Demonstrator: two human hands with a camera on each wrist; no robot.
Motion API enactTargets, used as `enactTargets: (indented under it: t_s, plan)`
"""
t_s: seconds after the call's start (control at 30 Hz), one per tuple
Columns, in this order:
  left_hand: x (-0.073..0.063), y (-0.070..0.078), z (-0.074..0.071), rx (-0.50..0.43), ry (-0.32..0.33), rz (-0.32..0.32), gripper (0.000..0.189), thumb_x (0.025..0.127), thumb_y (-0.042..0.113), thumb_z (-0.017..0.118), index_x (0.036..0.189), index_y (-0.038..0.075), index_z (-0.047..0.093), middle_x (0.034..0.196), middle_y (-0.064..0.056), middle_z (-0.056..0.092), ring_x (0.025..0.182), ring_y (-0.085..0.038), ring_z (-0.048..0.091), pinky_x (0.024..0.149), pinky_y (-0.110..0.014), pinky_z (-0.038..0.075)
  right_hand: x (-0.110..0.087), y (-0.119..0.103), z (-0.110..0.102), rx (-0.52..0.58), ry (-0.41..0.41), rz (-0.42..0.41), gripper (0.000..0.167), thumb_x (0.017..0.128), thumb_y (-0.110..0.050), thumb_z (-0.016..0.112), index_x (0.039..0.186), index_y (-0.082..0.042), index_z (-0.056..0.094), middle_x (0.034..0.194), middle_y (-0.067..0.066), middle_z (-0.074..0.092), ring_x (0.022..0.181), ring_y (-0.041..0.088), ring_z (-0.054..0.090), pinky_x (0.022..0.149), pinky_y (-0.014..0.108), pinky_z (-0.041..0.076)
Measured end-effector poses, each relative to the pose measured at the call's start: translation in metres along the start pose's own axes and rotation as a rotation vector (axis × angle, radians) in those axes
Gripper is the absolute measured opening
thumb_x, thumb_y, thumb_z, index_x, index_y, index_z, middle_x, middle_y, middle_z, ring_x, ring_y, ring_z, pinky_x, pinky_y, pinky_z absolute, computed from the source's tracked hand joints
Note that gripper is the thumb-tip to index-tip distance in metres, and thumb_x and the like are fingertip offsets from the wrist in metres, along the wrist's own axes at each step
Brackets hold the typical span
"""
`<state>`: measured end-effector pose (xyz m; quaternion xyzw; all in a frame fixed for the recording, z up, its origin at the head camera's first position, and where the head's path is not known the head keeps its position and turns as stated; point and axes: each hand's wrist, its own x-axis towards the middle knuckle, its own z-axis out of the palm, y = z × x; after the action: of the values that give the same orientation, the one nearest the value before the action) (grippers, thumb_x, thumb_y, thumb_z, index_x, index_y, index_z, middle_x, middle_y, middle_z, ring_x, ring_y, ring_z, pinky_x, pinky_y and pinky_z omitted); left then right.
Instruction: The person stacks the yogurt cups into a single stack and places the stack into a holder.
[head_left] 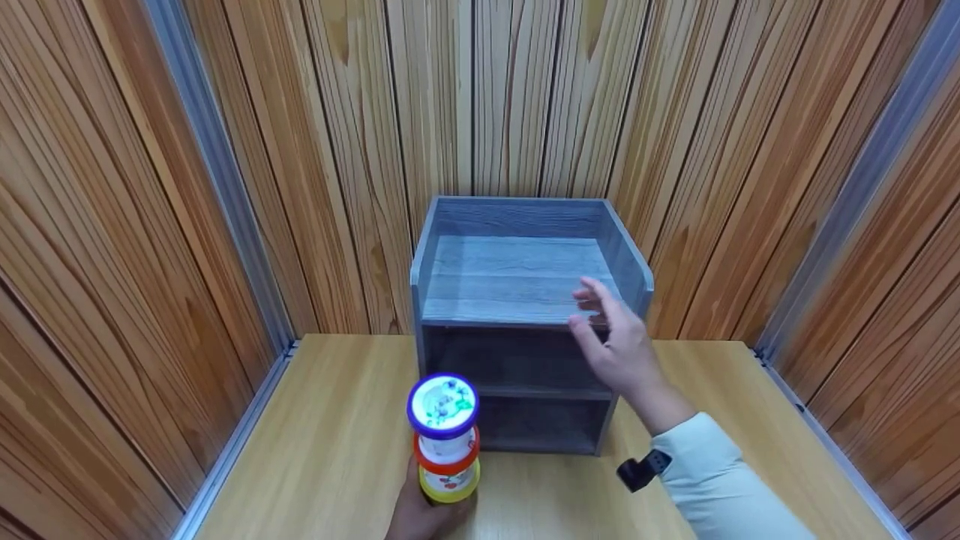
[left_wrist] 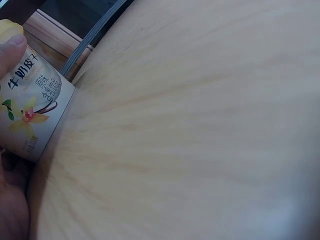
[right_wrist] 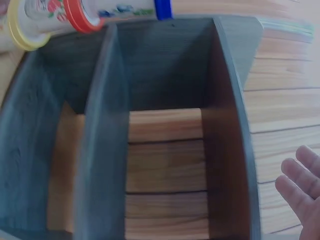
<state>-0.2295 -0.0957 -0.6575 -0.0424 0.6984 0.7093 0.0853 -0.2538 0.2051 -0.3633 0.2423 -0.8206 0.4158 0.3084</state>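
Note:
Three printed cups stand stacked: one with a blue-purple lid (head_left: 442, 405) on top, one with a red lid (head_left: 448, 459) in the middle, and one with a yellow lid (head_left: 450, 491) at the bottom. Around the bottom yogurt cup (left_wrist: 32, 102) my left hand (head_left: 424, 510) is wrapped, its thumb against the lid. Fingers loosely spread, my right hand (head_left: 622, 352) hovers before the right side of a grey wooden shelf (head_left: 517, 262) and holds nothing. The stack is in front of the shelf's left side.
The shelf has a walled top and two open compartments below; it stands on a light wood table (head_left: 345, 420). Wood-plank walls (head_left: 517, 97) rise behind and at both sides, with metal strips (head_left: 225, 180) at the corners. A small black device (head_left: 643, 471) sits at my right wrist.

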Motion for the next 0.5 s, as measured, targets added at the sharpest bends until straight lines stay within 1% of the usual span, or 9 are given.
enactTargets:
  t_s: [0.13,0.23,0.3,0.37,0.5]
  plan:
    - [-0.001,0.0,0.0,0.01,0.007,0.013,0.122,0.056,0.025,0.1,0.152,0.033,0.026,0.139,0.0,0.056,0.124,-0.028,0.054,0.108,-0.056,0.041,0.009,-0.001,-0.015,-0.073,0.041,-0.012,0.05,0.099,-0.014,0.064,0.145,-0.002,0.049,0.127,0.011,0.064,0.118,0.025,0.061,0.094,0.046,0.051]
    - [-0.001,0.001,-0.001,0.011,0.001,0.008,0.123,0.056,0.025,0.1,0.154,0.033,0.025,0.141,0.0,0.055,0.126,-0.029,0.053,0.109,-0.058,0.04,0.015,-0.003,-0.026,-0.111,0.061,-0.006,0.05,0.099,-0.017,0.064,0.145,-0.003,0.05,0.128,0.009,0.064,0.119,0.022,0.06,0.096,0.041,0.05]
    - [0.0,0.001,-0.001,0.014,-0.004,0.01,0.124,0.057,0.024,0.1,0.154,0.034,0.025,0.142,0.0,0.054,0.128,-0.029,0.052,0.109,-0.059,0.039,0.018,-0.004,-0.033,-0.132,0.071,-0.004,0.05,0.099,-0.019,0.064,0.145,-0.004,0.049,0.128,0.009,0.064,0.118,0.022,0.06,0.095,0.039,0.05]
    - [0.0,0.001,-0.002,0.016,-0.001,0.009,0.124,0.056,0.024,0.1,0.154,0.035,0.025,0.142,0.001,0.054,0.128,-0.029,0.051,0.109,-0.059,0.038,0.021,-0.004,-0.039,-0.158,0.082,-0.008,0.05,0.1,-0.02,0.063,0.145,-0.004,0.049,0.128,0.01,0.063,0.116,0.023,0.06,0.093,0.04,0.051]
    - [0.0,0.0,-0.001,0.026,0.004,0.01,0.125,0.055,0.025,0.1,0.154,0.034,0.025,0.143,0.002,0.053,0.127,-0.029,0.051,0.11,-0.059,0.038,0.027,-0.002,-0.049,-0.241,0.1,-0.001,0.05,0.1,-0.024,0.062,0.145,-0.004,0.049,0.129,0.011,0.061,0.115,0.026,0.059,0.089,0.046,0.052]
